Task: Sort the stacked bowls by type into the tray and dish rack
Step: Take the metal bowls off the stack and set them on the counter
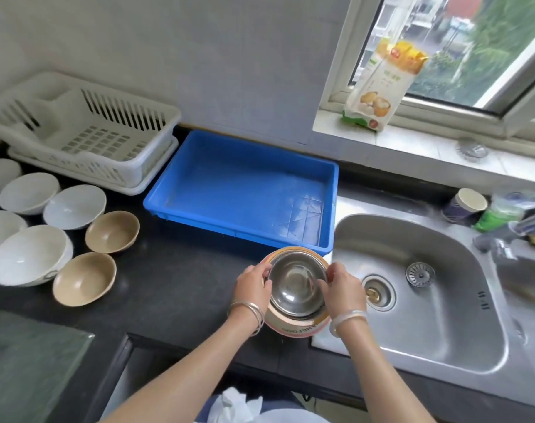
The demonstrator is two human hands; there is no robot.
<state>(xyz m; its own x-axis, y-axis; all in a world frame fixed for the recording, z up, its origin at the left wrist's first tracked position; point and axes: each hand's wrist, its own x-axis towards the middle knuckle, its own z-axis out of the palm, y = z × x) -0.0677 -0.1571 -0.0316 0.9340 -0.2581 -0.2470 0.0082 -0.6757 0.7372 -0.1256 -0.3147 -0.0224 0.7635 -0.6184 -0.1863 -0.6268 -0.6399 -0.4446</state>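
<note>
A stainless steel bowl (296,288) is seen nested in a larger bowl with a pink and orange band (290,328), the small stack standing at the near right end of the black surface (174,270), just beside the sink (428,315). The steel bowl's rim is pinched on its left side by the grip of the left hand (252,285) and on its right side by the grip of the right hand (344,288), the fingers of both being curled over the edge. Bangles are worn on both wrists.

Directly behind the stack a blue tray (245,190) is set, with nothing in it. To the tray's left, against the wall, a white dish rack (86,132) is placed on its drip tray. In front of the rack several white bowls (28,192) are laid out singly, mouths up, and two tan bowls (112,232) are set beside them, nearer the stack.

In the sink a loose strainer (420,273) is seen near the drain. A paper cup (467,206) stands at the sink's far corner, and a food packet (379,83) is propped on the window sill.
</note>
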